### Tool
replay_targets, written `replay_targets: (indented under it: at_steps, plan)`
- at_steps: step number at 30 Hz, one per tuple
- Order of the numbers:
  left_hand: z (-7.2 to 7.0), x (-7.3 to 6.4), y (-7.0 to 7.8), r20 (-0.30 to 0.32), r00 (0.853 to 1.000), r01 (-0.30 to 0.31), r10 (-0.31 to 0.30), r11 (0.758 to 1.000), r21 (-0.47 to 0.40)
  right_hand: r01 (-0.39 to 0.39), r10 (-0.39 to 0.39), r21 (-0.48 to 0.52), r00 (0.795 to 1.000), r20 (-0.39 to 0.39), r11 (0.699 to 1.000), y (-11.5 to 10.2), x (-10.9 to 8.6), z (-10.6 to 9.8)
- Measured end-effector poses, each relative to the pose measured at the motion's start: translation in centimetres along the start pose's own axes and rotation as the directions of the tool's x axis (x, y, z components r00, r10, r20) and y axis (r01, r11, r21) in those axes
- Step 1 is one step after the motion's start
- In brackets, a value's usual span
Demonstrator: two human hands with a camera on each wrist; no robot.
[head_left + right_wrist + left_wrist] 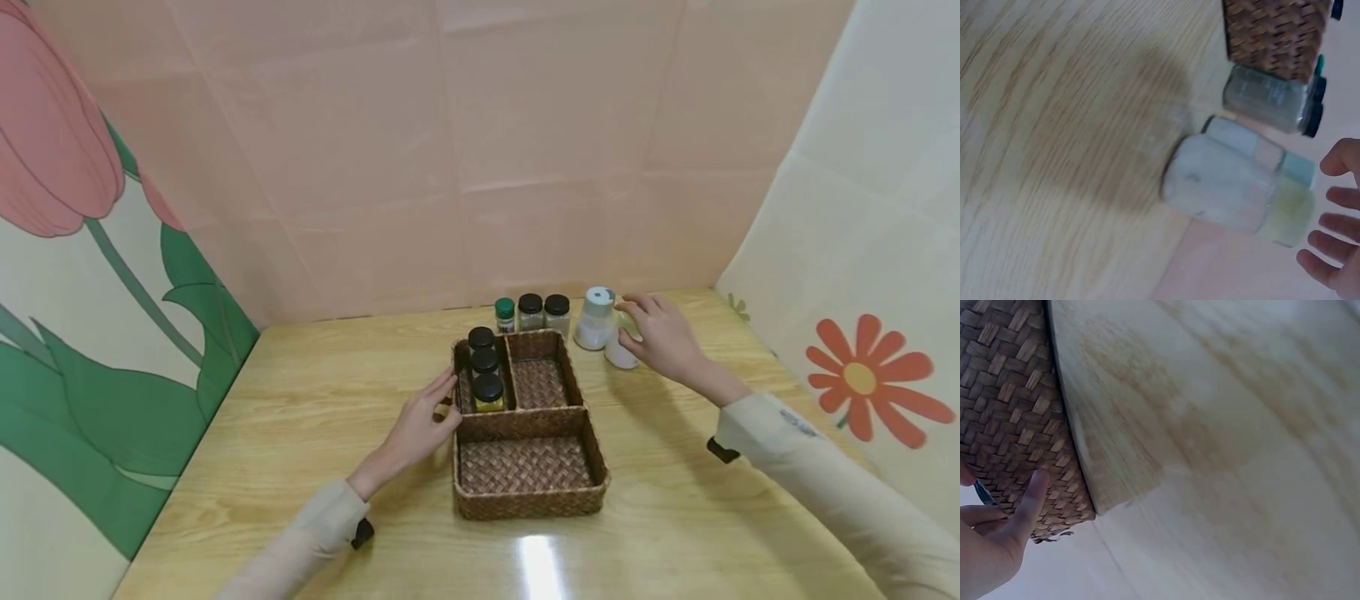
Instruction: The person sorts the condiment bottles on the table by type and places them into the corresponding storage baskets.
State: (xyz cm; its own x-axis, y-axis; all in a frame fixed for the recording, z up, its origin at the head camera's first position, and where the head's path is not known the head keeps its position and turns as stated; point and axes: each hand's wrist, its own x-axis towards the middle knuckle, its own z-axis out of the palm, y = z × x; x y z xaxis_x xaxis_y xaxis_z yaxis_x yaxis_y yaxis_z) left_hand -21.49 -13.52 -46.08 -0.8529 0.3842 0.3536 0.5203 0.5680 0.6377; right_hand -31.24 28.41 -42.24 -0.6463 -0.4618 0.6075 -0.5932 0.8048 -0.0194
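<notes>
A woven basket [530, 505] with three compartments stands on the table. My left hand [420, 427] rests against its left side, the fingers lying along the outer wall. In the left wrist view one straight finger [1034, 500] touches the weave. My right hand [663, 337] hovers around the top of a white-filled jar with a yellow-green lid [1225, 187]. In the right wrist view its fingers are spread and apart from that lid. Right beside this jar stands a similar jar with a pale blue lid [595, 325]. Three black-lidded jars [488, 390] fill the basket's back left compartment in a row.
Behind the basket stand a small green-capped jar [505, 313] and two black-capped jars [557, 313], close to its back wall. A pink cloth [360, 167] hangs along the table's back edge, and a flowered cloth [858, 379] borders the right side.
</notes>
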Motion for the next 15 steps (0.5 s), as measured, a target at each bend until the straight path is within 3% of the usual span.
replay_targets:
  at_steps: [7,11,15]
  plan:
    - [0.1,-0.3,-0.2,0.003,1.000,-0.015,0.015,1.000,0.007,-0.130,0.129,0.015,0.989,0.070,0.991,1.2,-0.4,0.7]
    - [0.1,-0.2,-0.1,0.016,1.000,-0.001,0.001,1.000,-0.013,-0.236,0.223,0.061,0.961,0.165,0.970,1.3,-0.2,0.3]
    - [0.0,0.0,0.1,0.017,1.000,0.006,-0.005,1.000,-0.019,-0.296,0.269,0.092,0.936,0.229,0.951,1.4,0.4,-0.1]
